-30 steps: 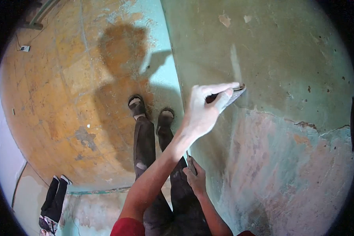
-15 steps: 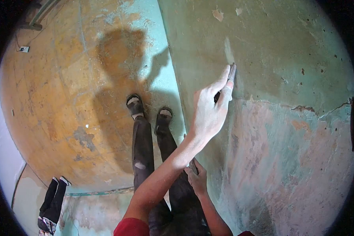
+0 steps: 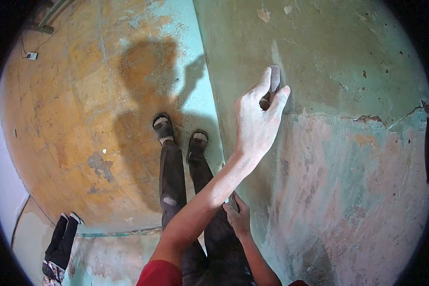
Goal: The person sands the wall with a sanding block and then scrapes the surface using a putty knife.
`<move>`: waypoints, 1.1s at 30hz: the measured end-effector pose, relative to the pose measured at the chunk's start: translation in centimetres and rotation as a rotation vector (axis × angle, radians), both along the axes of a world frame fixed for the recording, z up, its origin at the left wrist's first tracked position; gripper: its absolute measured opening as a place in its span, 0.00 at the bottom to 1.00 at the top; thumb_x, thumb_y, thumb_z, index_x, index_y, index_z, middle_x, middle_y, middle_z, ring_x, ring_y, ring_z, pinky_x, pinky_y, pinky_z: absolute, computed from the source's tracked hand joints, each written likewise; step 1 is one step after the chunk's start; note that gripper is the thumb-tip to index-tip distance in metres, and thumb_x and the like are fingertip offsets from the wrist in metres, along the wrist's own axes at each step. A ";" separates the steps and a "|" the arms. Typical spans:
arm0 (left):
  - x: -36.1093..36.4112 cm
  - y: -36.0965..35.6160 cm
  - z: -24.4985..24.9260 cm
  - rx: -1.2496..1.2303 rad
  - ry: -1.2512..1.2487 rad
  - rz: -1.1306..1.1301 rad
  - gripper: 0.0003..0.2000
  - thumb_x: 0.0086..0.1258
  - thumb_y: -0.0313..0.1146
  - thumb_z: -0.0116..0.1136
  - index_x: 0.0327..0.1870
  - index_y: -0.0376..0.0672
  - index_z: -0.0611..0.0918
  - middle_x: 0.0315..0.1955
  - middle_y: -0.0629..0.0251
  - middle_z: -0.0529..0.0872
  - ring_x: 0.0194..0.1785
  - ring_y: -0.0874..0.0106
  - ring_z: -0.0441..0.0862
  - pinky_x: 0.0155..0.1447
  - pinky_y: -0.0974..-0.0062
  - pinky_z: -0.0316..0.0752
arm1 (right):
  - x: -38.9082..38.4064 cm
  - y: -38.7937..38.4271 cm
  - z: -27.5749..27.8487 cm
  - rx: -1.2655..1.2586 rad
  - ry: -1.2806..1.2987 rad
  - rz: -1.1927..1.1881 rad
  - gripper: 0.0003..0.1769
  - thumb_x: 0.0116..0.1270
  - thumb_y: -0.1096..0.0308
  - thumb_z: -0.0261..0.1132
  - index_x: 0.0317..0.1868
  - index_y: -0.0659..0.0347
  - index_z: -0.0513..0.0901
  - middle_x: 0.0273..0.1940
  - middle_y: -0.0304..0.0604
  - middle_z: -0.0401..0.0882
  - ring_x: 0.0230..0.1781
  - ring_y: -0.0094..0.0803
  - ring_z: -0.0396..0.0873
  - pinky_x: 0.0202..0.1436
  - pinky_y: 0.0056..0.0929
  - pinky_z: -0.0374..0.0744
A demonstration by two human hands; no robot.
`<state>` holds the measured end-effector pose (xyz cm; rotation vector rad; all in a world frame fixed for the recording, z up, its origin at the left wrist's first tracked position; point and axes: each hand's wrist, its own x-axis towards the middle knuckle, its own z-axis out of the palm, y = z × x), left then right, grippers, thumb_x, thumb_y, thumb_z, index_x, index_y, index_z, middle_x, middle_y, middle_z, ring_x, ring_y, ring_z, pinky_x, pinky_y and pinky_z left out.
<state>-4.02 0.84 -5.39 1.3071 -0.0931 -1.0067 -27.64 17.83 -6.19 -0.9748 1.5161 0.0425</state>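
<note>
Head view: the left hand is raised at about 12 o'clock of the frame's middle. Its fingers and thumb are closed round a putty knife, and the grey blade sticks out above the fingertips, flat against the wall. The blade sits at the foot of a pale scraped streak, just above the line where greenish plaster gives way to worn pink and turquoise paint. A crack runs along that line toward 3 o'clock.

The right hand is low at 6 o'clock, partly under the left forearm. Its fingers are curled on a thin grey tool that points up beside the wall's base; what kind of tool it is cannot be told.

Between the arms, the person's dark trousers lead down to two shoes on the ochre floor, with their shadow cast toward 11 o'clock. At 8 o'clock stand another person's legs. A small white box on a cable lies at 10 o'clock.
</note>
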 end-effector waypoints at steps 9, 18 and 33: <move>-1.1 -1.2 0.6 0.077 0.036 0.073 0.23 0.78 0.36 0.53 0.67 0.30 0.71 0.57 0.47 0.83 0.55 0.73 0.81 0.59 0.76 0.74 | -0.7 0.0 -0.5 0.106 0.083 0.049 0.30 0.65 0.65 0.63 0.65 0.73 0.73 0.53 0.46 0.80 0.53 0.29 0.76 0.60 0.28 0.71; -4.7 0.4 1.4 -0.059 -0.211 0.190 0.19 0.76 0.24 0.50 0.65 0.32 0.74 0.57 0.44 0.81 0.64 0.63 0.78 0.68 0.67 0.69 | -0.4 0.4 -0.2 -0.168 0.012 0.226 0.23 0.66 0.64 0.64 0.56 0.72 0.79 0.38 0.33 0.79 0.39 0.23 0.73 0.44 0.26 0.73; 5.0 -3.7 -1.6 -0.121 -0.135 0.041 0.19 0.77 0.31 0.51 0.63 0.28 0.75 0.59 0.48 0.81 0.61 0.68 0.79 0.67 0.72 0.69 | 3.0 -2.1 0.5 0.079 0.090 0.013 0.32 0.64 0.63 0.67 0.66 0.68 0.74 0.43 0.36 0.80 0.39 0.18 0.73 0.46 0.19 0.74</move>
